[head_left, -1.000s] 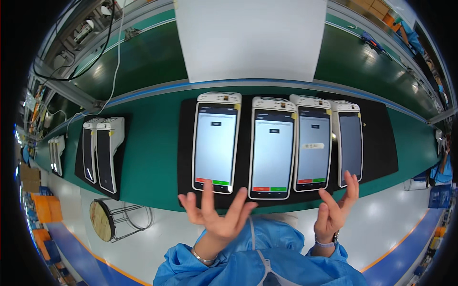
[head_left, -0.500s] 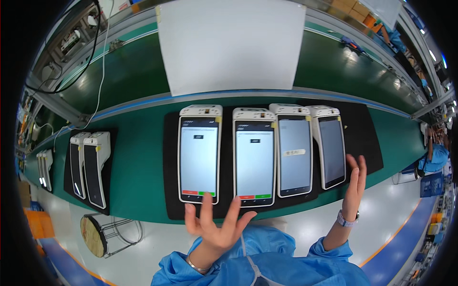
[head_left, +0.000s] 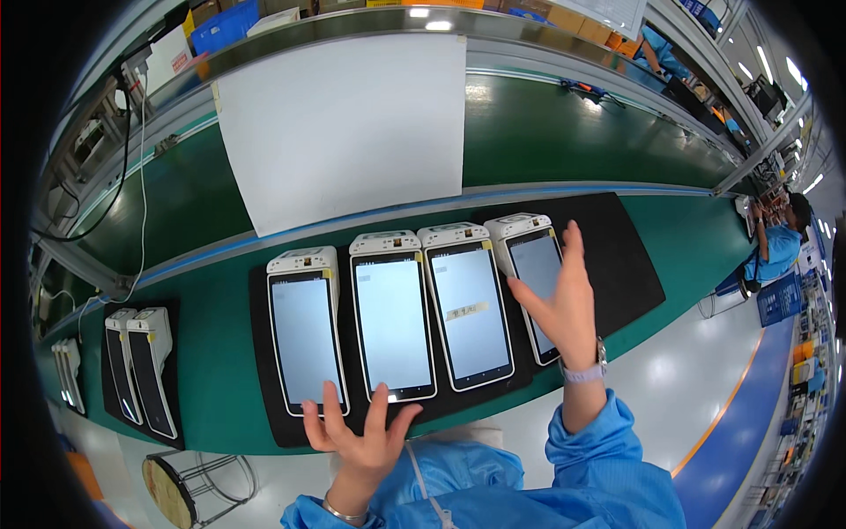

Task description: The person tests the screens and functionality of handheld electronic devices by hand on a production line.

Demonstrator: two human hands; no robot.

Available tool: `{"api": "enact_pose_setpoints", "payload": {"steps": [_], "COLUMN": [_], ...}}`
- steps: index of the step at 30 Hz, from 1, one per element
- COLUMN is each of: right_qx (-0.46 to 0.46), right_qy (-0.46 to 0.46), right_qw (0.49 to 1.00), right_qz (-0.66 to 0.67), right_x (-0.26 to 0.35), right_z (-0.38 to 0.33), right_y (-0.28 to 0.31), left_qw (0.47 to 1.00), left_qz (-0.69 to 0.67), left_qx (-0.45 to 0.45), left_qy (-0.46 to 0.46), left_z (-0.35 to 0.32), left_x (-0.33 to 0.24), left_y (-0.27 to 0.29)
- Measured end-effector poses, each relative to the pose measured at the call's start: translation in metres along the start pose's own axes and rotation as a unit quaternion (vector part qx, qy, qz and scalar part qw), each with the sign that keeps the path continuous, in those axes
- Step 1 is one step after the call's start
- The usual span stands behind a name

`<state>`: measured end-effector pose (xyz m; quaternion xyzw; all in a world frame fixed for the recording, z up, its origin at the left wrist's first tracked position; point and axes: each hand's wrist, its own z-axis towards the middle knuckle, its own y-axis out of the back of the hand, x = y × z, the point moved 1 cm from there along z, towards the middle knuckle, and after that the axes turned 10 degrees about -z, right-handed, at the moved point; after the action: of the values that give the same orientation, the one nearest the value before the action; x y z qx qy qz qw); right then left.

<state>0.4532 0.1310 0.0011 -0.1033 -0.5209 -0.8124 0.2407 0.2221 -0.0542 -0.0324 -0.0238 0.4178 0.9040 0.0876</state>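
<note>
Four white handheld payment terminals lie side by side, screens up. My left hand (head_left: 359,448) is open with fingers spread. Its fingertips reach the lower edges of the leftmost terminal (head_left: 305,339) and the second terminal (head_left: 393,322); whether they press the glass I cannot tell. Both screens are lit pale. The third terminal (head_left: 471,344) is lit too and has a small handwritten paper strip across its screen. My open right hand (head_left: 568,309) hovers over or rests along the right side of the last terminal (head_left: 527,256), covering part of its dimmer screen.
A black mat (head_left: 617,256) under the terminals lies on the green bench (head_left: 220,353). More terminals (head_left: 152,370) stand at the left. A white board (head_left: 344,132) rises behind. A round stool (head_left: 167,489) is below the bench; a co-worker (head_left: 780,251) sits far right.
My view has turned right. The red and green buttons have gone from the two left screens, and the third screen is brighter. My right hand has moved from beside the last terminal to over it.
</note>
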Motion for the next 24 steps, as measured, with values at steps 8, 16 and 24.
{"api": "enact_pose_setpoints", "payload": {"steps": [8, 16, 24], "right_qx": [-0.008, -0.084, 0.002], "right_qy": [-0.073, 0.05, 0.03], "right_qw": [0.995, 0.994, 0.999], "right_qz": [-0.072, -0.053, -0.01], "right_x": [0.004, 0.045, 0.092], "right_z": [0.009, 0.003, -0.001], "right_y": [-0.018, -0.021, -0.037], "left_qw": [1.0, 0.997, 0.993], "left_qz": [-0.027, -0.055, -0.097], "left_qx": [-0.006, -0.05, -0.057], "left_qy": [0.014, 0.018, 0.028], "left_z": [-0.019, -0.02, -0.029], "left_x": [0.006, 0.012, 0.019], "left_y": [0.01, 0.013, 0.019]}}
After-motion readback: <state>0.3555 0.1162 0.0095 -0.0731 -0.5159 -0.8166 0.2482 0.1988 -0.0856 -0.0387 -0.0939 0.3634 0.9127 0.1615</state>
